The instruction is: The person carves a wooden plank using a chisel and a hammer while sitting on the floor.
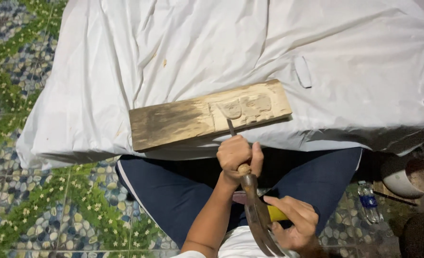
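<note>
Chisel [231, 128] sits wrapped tight in my left hand [236, 154], fist fully closed round its handle just below frame centre, blade tip touching the carved relief on the wooden plank [207, 114] lying across the white cloth [221, 48]. My right hand [295, 222], at the lower right, is curled round the yellow grip of a hammer [257, 210], whose head rests against the chisel's butt.
</note>
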